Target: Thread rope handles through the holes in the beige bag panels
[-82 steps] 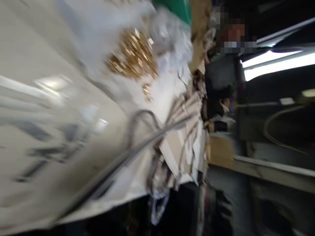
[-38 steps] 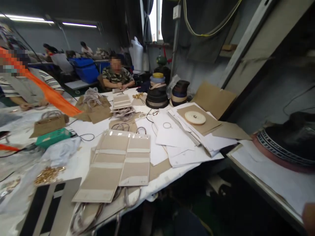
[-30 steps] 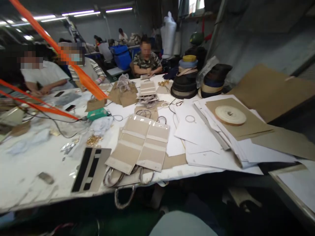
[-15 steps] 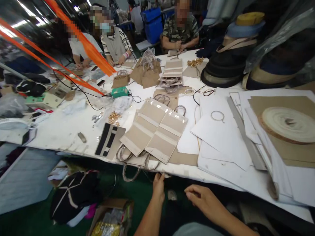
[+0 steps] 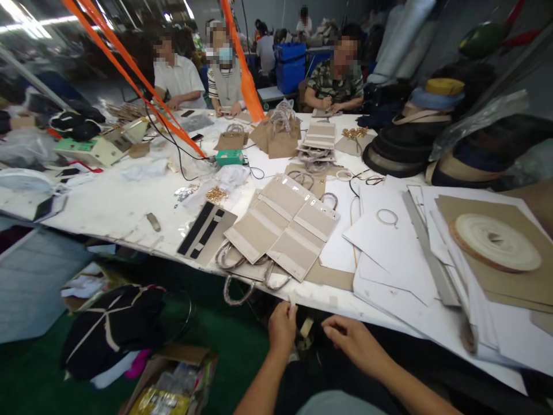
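Just in front of the table's near edge, my left hand (image 5: 283,329) is closed in a pinch. A small pale strip (image 5: 292,300) shows at its fingertips. My right hand (image 5: 352,339) is beside it, apart from it, with fingers curled together; anything inside them is hidden. Between the hands and lower down is a small pale yellowish piece (image 5: 306,327); I cannot tell what it rests on. Nearest on the table are two beige bag panels (image 5: 298,239) with metal fittings on top. Plastic-wrapped bag handles (image 5: 237,294) stick out over the edge beneath them.
White sheets (image 5: 389,248), a long metal ruler (image 5: 430,248) and a tape roll (image 5: 496,242) are to the right. A panel with black strips (image 5: 207,230) and gold fittings (image 5: 216,195) are to the left. Co-workers sit opposite. On the floor are a black bundle (image 5: 112,323) and an open carton (image 5: 173,374).
My view has tilted up and shifted left, so more of the co-workers shows. My left hand stays pinched, its pale strip now clearer. My right hand has barely moved.
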Action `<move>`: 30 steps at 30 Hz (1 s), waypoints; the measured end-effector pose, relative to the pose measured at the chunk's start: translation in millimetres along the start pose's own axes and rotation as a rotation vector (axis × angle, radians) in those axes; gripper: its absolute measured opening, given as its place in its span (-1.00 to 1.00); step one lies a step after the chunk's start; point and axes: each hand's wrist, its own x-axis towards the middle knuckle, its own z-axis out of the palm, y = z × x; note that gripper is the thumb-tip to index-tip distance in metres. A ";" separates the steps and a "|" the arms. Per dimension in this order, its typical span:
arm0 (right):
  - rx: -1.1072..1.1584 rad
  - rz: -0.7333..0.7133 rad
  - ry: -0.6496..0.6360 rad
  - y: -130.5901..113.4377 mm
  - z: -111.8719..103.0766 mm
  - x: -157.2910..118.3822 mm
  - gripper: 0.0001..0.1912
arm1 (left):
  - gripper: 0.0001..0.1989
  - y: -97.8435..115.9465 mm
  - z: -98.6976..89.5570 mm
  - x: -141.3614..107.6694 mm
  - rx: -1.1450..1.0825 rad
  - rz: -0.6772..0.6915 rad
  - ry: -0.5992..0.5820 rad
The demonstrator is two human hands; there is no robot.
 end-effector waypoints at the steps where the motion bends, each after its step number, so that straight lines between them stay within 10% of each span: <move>1: -0.003 -0.008 0.013 -2.7 2.9 4.7 -0.63 | -0.79 5.6 -2.5 0.6 0.059 0.073 -0.024; 13: -0.210 -0.195 0.149 1.0 -4.2 55.7 -0.58 | -0.79 21.7 -12.0 -46.7 0.311 0.342 -0.181; 19: -0.240 -0.344 -0.133 -21.4 -27.3 67.8 -0.70 | -0.79 61.2 -23.1 -32.6 0.330 0.289 -0.042; 25: -0.320 -0.443 -0.128 -33.4 -62.2 93.1 -0.82 | -0.82 93.0 -5.4 -7.1 0.393 0.333 0.038; 30: -0.412 -0.524 -0.130 -41.7 -97.4 106.4 -0.84 | -0.44 121.6 18.6 19.0 0.213 0.486 -0.168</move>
